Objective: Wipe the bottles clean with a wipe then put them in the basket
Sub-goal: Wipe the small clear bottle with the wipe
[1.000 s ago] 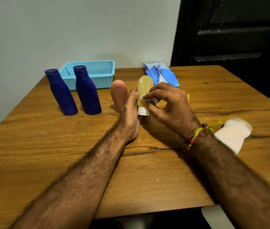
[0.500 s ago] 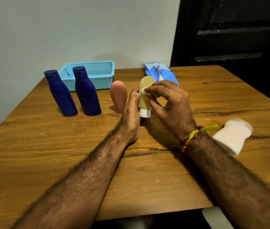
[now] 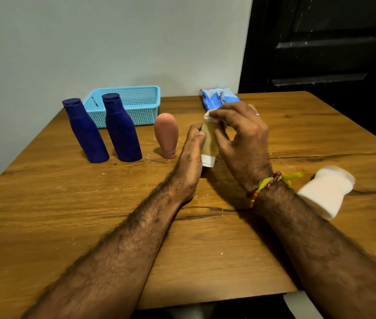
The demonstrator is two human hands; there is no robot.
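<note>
While hands [image 3: 217, 143] clasp, wipe [image 3: 209, 115] tops bottle [image 3: 210, 140].

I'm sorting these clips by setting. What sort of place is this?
Probably a room in a home: a worn wooden table pushed against a plain painted wall, a dark panelled door beside it, and toiletry-style bottles with a wipes pack.

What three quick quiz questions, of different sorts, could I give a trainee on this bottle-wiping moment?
1. True or false: the basket already holds a bottle.
2. Which bottle does the left hand steady? A) pink bottle B) yellow bottle C) a blue bottle
3. Fill in: the right hand presses a ___ on that bottle's top.

Key: 1 false, none shows inside; 2 B; 3 wipe.
</note>
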